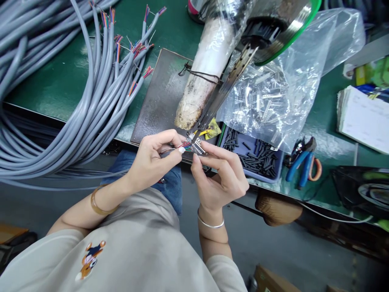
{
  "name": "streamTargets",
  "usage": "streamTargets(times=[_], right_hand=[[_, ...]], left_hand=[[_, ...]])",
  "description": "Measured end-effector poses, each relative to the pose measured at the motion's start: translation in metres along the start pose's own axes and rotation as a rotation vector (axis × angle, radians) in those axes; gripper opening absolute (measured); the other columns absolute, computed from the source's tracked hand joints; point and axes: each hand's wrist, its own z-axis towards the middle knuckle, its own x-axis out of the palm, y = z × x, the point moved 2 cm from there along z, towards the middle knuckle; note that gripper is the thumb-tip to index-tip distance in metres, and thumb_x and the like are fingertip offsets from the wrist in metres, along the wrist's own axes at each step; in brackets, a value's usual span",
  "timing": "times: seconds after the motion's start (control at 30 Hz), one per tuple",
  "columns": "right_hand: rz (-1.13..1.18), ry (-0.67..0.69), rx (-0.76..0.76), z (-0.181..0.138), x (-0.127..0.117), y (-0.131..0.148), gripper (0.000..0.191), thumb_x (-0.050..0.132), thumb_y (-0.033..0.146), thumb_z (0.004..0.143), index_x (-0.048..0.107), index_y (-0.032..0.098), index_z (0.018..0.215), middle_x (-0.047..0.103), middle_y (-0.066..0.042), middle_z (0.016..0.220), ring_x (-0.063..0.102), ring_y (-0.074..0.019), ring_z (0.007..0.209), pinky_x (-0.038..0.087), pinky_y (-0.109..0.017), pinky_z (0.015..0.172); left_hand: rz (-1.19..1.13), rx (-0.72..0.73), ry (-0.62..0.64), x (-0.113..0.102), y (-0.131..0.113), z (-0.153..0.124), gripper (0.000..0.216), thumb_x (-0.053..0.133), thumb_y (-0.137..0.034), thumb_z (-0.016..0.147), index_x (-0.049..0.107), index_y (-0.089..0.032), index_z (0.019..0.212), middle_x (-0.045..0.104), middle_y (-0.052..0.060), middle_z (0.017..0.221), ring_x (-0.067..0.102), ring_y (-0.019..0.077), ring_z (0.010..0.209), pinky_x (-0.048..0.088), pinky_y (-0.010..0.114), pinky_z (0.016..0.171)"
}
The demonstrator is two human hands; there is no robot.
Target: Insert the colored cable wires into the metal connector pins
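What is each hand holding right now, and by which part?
Left hand: thin coloured wires, near their ends. Right hand: small metal connector, by its right end.

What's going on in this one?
A person's left hand pinches thin coloured wires at a small metal connector, which the right hand holds by its other side. A slotted metal arm slants down to them; whether its tip touches is unclear. Grey cables with stripped ends lie to the left, and a blue tray of short black pieces sits to the right.
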Motion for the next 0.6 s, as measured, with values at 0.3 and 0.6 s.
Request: streamTargets(times=[0.3,0.6], right_hand=[[-0.092,0.031,-0.14,-0.0104,-0.0015,-0.0028,0.02,0.077,0.008,0.085,0.065,0.023,0.09,0.081,-0.004,0.108,0.079,-0.0157,0.086,0.065,-0.025,0.074],[0.189,0.059,0.237,-0.0067,-0.0037,-0.0071,0.012,0.073,0.013,0.089,0.066,0.022,0.085,0.079,-0.001,0.095,0.077,-0.0167,0.085,0.062,-0.027,0.064]], left_hand=[[-0.037,-0.044,0.012,0.0016,0.0055,-0.0006,0.011,0.067,-0.015,0.078,0.061,-0.016,0.068,0.073,0.004,0.083,0.065,0.0136,0.075,0.051,0.022,0.067],[-0.029,-0.112,0.068,-0.0042,0.0028,-0.0067,0.012,0.072,-0.022,0.077,0.067,-0.016,0.067,0.068,0.004,0.071,0.059,0.0127,0.063,0.047,0.023,0.055]])
